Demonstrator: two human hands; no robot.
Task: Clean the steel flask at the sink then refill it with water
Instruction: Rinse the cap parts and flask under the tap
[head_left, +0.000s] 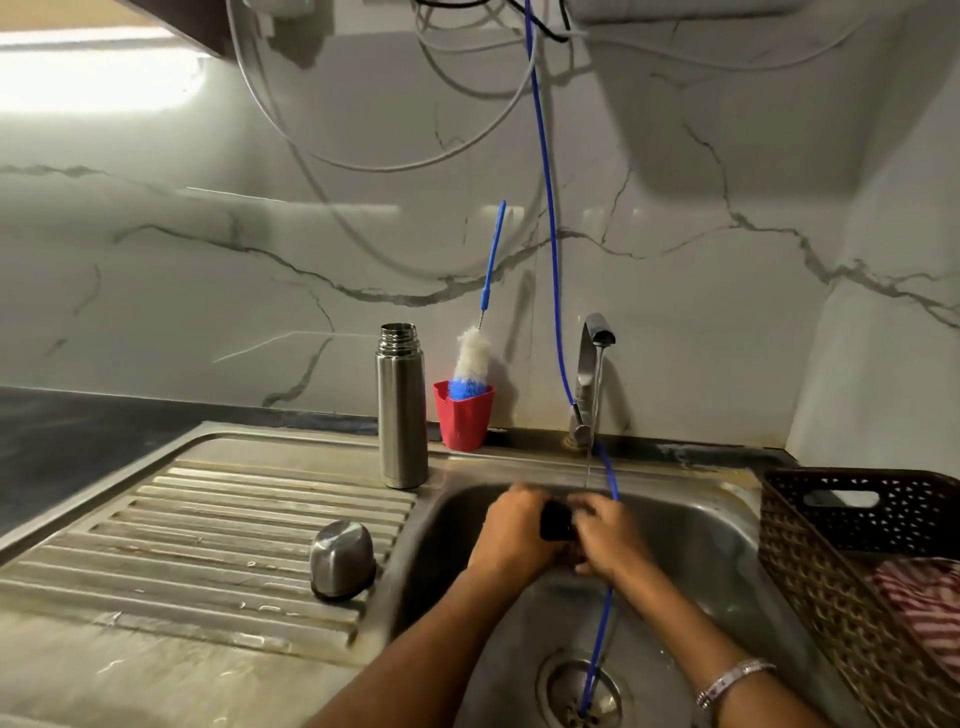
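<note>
The steel flask (401, 407) stands upright and uncapped at the back edge of the sink's drainboard (156, 519). Its domed steel cup (343, 559) rests upside down near the drainboard's basin-side edge.

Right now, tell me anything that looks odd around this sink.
A thin blue tube hangs from above, crosses the sink basin and ends in the drain. Loose white cables loop across the wall. Nothing looks spilled or damaged.

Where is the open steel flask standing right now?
In the head view, the steel flask stands upright at the back of the draining board, left of the sink basin, right beside the red cup holding the bottle brush.
</note>
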